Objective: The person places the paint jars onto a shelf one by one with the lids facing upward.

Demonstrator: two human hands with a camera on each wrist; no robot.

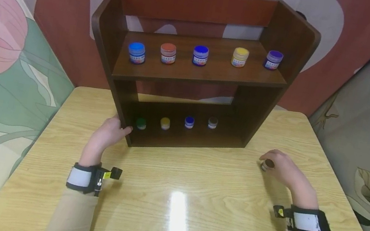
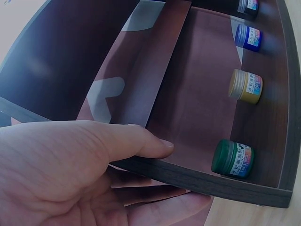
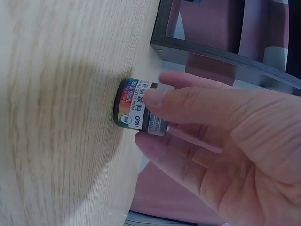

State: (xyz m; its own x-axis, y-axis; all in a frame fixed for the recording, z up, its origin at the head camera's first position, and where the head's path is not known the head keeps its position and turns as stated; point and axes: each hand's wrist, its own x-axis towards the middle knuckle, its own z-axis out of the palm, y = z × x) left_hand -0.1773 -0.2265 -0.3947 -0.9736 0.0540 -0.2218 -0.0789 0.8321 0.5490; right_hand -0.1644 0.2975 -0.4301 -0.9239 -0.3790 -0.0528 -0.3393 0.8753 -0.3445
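My left hand (image 1: 109, 133) grips the left side panel of a dark brown two-tier shelf (image 1: 199, 77), low near its front corner. In the left wrist view the thumb lies on the panel's inner side and the fingers on its outer side. A green paint jar (image 2: 233, 158) stands just inside that panel. To the right of the shelf, my right hand (image 1: 281, 167) holds a small paint jar (image 3: 140, 106) with a dark body and a printed label. Thumb and fingers pinch it around the lid end, with its base close over the tabletop.
On the upper tier stand light blue (image 1: 137, 53), red (image 1: 168, 53), dark blue (image 1: 200, 55), yellow (image 1: 240, 57) and purple (image 1: 273, 60) jars. The lower tier also bears yellow (image 1: 165, 123), blue (image 1: 189, 122) and dark (image 1: 212, 123) jars. Patterned cloth (image 1: 2, 33) surrounds the wooden table (image 1: 142, 190).
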